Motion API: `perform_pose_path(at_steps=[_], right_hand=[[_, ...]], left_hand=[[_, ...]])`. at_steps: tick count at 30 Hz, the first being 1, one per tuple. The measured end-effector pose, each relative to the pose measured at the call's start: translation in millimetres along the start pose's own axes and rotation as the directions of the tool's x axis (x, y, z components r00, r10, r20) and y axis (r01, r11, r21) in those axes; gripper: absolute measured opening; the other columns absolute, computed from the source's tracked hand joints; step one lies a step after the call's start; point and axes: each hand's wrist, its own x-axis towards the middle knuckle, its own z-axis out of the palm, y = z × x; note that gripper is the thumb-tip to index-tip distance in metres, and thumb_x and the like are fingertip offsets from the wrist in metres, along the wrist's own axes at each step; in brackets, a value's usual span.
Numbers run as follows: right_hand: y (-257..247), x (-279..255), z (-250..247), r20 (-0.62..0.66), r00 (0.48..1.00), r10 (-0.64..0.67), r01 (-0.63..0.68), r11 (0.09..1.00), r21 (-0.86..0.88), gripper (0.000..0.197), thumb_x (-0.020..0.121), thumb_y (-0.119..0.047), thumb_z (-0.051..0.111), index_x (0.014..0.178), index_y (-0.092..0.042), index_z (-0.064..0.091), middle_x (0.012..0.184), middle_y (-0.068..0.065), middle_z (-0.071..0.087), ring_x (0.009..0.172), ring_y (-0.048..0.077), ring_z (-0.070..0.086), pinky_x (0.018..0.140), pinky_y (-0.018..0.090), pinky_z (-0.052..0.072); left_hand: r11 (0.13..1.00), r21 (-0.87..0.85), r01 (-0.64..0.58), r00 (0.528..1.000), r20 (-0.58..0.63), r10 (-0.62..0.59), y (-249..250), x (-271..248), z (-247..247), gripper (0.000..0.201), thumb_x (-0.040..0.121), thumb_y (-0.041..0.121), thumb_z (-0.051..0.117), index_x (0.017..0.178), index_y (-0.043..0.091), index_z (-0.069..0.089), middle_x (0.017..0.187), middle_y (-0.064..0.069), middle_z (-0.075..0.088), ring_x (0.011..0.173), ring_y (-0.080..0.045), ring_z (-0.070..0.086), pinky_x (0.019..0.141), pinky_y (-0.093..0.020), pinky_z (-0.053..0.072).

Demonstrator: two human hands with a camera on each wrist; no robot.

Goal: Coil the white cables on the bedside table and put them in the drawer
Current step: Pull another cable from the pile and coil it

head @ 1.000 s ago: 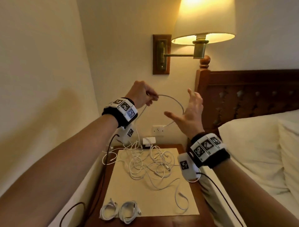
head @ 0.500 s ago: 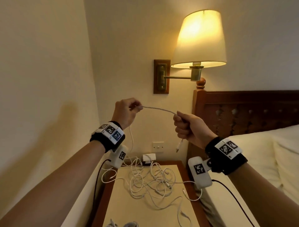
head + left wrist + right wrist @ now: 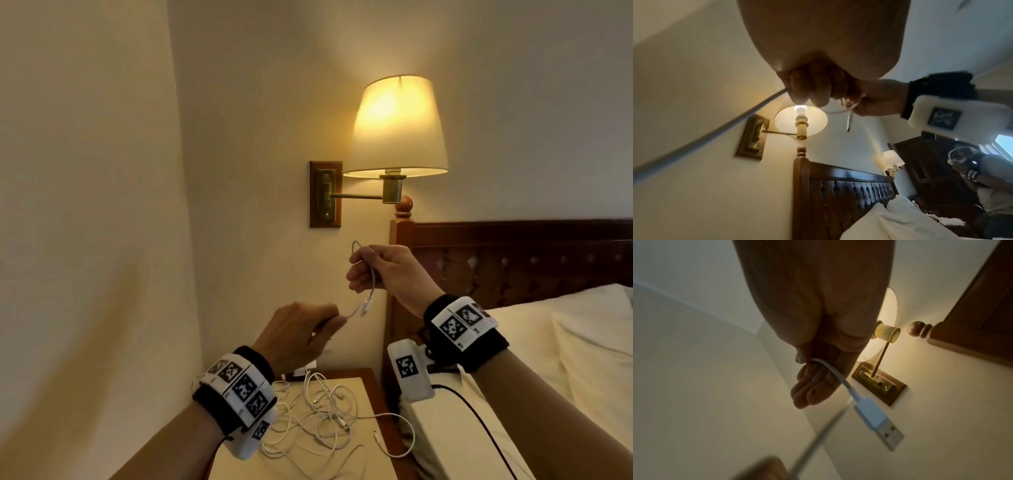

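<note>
At left, raised above the table: left hand, fingers curled, pinching a white cable between thumb and fingertips; the left wrist view shows the cord running out of the closed fingers toward the near left corner of that picture.

Below it, on the bedside table: loose white cables, uncoiled, lying in a tangle on a pale mat; one loop strays over the table's right edge toward the bed. (No drawer shows in any view.)

Centre, on the far wall: wooden lamp plate with a brass arm, and a lit wall lamp with a cream shade.

Right of centre, held higher than the left hand: right hand, fist closed round the same cable; a small loop stands above the fist, and the cord hangs down from it to a USB plug, which dangles just beside the left hand's fingertips. A short curve of cord joins the two hands.

Far right: dark carved headboard, with white pillows in front of it. Both wrists carry black bands with printed markers.
</note>
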Motion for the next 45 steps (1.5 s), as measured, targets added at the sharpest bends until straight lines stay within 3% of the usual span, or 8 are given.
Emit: perform_pose_path(at_steps=[8, 11, 17, 22, 25, 30, 35, 45], right_hand=[[0, -9, 8, 0.099, 0.995, -0.012, 0.025, 0.991, -0.131, 0.034, 0.105, -0.018, 0.038, 0.099, 0.004, 0.064, 0.072, 0.011, 0.068, 0.062, 0.02, 0.066, 0.064, 0.027, 0.055], [5, -16, 16, 0.125, 0.992, -0.025, 0.029, 0.999, -0.036, 0.035, 0.106, -0.017, 0.034, 0.09, -0.003, 0.062, 0.066, 0.009, 0.065, 0.056, 0.018, 0.059, 0.059, 0.027, 0.051], [21, -28, 20, 0.137, 0.99, 0.029, -0.065, 0.963, 0.263, 0.035, 0.104, -0.018, 0.034, 0.089, -0.005, 0.062, 0.062, 0.008, 0.058, 0.055, 0.017, 0.054, 0.063, 0.027, 0.046], [19, -33, 20, 0.137, 0.99, 0.034, -0.086, 0.915, 0.394, 0.032, 0.101, -0.018, 0.038, 0.082, -0.005, 0.06, 0.058, 0.008, 0.054, 0.059, 0.021, 0.054, 0.069, 0.03, 0.05], [10, -36, 20, 0.143, 0.988, 0.055, -0.113, 0.89, 0.441, 0.033, 0.101, -0.016, 0.036, 0.077, -0.006, 0.056, 0.06, 0.01, 0.057, 0.063, 0.022, 0.059, 0.073, 0.032, 0.05], [3, -35, 23, 0.18, 0.983, 0.033, -0.131, 0.811, 0.57, 0.027, 0.098, -0.021, 0.04, 0.083, -0.01, 0.059, 0.056, -0.001, 0.049, 0.045, 0.009, 0.038, 0.051, 0.021, 0.034], [-5, -33, 18, 0.172, 0.984, 0.041, -0.134, 0.807, 0.576, 0.027, 0.098, -0.025, 0.039, 0.082, -0.012, 0.057, 0.052, -0.008, 0.027, 0.046, 0.008, 0.018, 0.047, 0.022, 0.019], [-36, -41, -15, 0.057, 0.998, 0.012, -0.049, 0.704, 0.708, 0.023, 0.095, -0.022, 0.041, 0.079, -0.012, 0.053, 0.074, 0.004, 0.06, 0.061, 0.011, 0.058, 0.054, 0.018, 0.051]], left_hand=[[0.97, 0.182, -0.161, 0.948, -0.246, 0.203, 14, 34, -36, 0.018, 0.099, 0.032, 0.045, 0.092, 0.021, 0.057, 0.067, 0.012, 0.053, 0.051, -0.002, 0.042, 0.051, -0.009, 0.033], [0.968, 0.211, -0.136, 0.935, -0.295, 0.195, 13, 43, -39, 0.02, 0.098, 0.03, 0.046, 0.091, 0.018, 0.06, 0.068, 0.008, 0.059, 0.053, -0.007, 0.049, 0.049, -0.021, 0.045], [0.987, 0.157, -0.032, 0.907, -0.41, 0.095, 10, 46, -33, 0.024, 0.099, 0.034, 0.047, 0.09, 0.018, 0.061, 0.064, 0.016, 0.049, 0.051, -0.004, 0.044, 0.047, -0.023, 0.041], [0.967, -0.23, 0.106, 0.961, -0.225, -0.159, 10, 43, -24, 0.032, 0.1, 0.046, 0.039, 0.109, 0.02, 0.057, 0.07, 0.003, 0.059, 0.059, -0.008, 0.052, 0.057, -0.028, 0.045], [0.892, -0.435, 0.127, 0.982, -0.072, -0.174, 10, 42, -26, 0.042, 0.098, 0.049, 0.04, 0.092, 0.014, 0.063, 0.075, -0.002, 0.058, 0.068, -0.013, 0.052, 0.068, -0.04, 0.046], [0.887, -0.459, 0.055, 0.966, -0.2, -0.164, 12, 48, -31, 0.047, 0.094, 0.051, 0.043, 0.081, 0.008, 0.06, 0.067, 0.003, 0.054, 0.065, -0.017, 0.049, 0.065, -0.032, 0.043], [0.849, -0.511, 0.135, 0.937, -0.212, -0.276, 11, 45, -29, 0.047, 0.09, 0.054, 0.044, 0.073, 0.015, 0.066, 0.061, 0.003, 0.052, 0.059, -0.021, 0.044, 0.058, -0.027, 0.037], [0.808, -0.506, 0.302, 0.899, -0.13, -0.418, -26, -23, 18, 0.024, 0.096, 0.033, 0.05, 0.078, 0.021, 0.06, 0.06, 0.013, 0.054, 0.053, -0.004, 0.043, 0.053, -0.018, 0.036]])
